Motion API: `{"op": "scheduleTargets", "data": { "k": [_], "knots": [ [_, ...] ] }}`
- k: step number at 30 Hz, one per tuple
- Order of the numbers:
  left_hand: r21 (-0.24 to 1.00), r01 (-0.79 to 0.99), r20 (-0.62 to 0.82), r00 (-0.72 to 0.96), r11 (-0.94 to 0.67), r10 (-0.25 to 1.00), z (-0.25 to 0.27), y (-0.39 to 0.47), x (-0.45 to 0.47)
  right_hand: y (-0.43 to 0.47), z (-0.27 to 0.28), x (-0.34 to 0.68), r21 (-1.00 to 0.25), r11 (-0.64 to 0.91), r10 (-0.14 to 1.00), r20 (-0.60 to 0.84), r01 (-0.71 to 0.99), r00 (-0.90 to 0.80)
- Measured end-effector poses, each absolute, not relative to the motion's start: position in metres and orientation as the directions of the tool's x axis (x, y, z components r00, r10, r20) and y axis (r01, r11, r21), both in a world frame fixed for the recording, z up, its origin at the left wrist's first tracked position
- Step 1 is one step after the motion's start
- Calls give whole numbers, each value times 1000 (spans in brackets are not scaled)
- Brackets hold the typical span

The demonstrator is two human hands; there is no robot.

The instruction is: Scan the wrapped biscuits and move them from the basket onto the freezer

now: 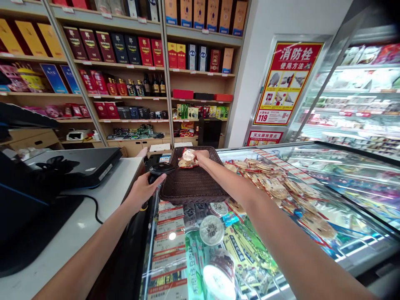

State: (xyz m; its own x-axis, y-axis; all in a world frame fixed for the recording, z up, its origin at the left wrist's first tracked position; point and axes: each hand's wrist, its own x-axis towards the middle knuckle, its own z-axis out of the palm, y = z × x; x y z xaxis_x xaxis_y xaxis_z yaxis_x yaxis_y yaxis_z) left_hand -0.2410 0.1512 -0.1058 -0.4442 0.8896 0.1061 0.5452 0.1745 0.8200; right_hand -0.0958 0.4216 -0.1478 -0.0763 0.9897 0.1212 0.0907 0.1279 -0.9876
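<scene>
My left hand is closed around the handle of a black barcode scanner, held at the left side of a dark brown woven basket. My right hand reaches into the back of that basket, its fingers closed on a clear packet of pale flat biscuits with red edging. Whether a second packet lies just beneath it, I cannot tell. The basket rests on the glass top of a freezer. More such packets lie spread over the glass to the right.
A white counter with a dark checkout device and a black cable runs along the left. Ice creams show under the glass beside price labels. Behind stand shelves of boxed goods; a lit chiller is at the right.
</scene>
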Motion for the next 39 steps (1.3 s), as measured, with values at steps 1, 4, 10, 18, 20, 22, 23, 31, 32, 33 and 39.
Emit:
{"op": "scheduleTargets", "data": {
  "k": [1, 4, 10, 18, 20, 22, 23, 31, 32, 33, 39],
  "knots": [
    [827, 537, 108, -442, 167, 891, -102, 148, -236, 415, -143, -86, -990, 108, 993, 103, 95, -53],
    [832, 539, 135, -424, 130, 895, -89, 136, -218, 391, -129, -53, -989, 116, 993, 112, 87, -45],
    [793, 607, 189, -310, 41, 932, -78, 111, -173, 337, -112, 28, -956, 290, 932, 275, 32, -237],
    [619, 785, 284, -231, 6, 931, -75, 96, -107, 286, -108, 97, -968, 250, 938, 239, 15, -253],
    [611, 792, 295, -213, -13, 932, -75, 96, -96, 275, -106, 109, -968, 251, 932, 248, -24, -263],
    [626, 779, 282, -182, -37, 942, -75, 97, -87, 267, -104, 121, -965, 256, 929, 263, -63, -261],
    [633, 773, 274, -169, -45, 947, -75, 98, -83, 264, -103, 126, -963, 258, 929, 269, -76, -255],
    [684, 727, 218, -115, -68, 969, -80, 102, -67, 253, -108, 145, -961, 239, 929, 268, -140, -254],
    [697, 714, 209, -114, -66, 971, -81, 103, -67, 252, -108, 146, -964, 227, 933, 257, -140, -254],
    [711, 700, 204, -116, -65, 972, -83, 104, -67, 251, -109, 148, -966, 220, 935, 249, -139, -253],
    [724, 689, 197, -163, -32, 967, -90, 104, -81, 268, -108, 204, -951, 305, 951, 302, -44, 72]
  ]
}}
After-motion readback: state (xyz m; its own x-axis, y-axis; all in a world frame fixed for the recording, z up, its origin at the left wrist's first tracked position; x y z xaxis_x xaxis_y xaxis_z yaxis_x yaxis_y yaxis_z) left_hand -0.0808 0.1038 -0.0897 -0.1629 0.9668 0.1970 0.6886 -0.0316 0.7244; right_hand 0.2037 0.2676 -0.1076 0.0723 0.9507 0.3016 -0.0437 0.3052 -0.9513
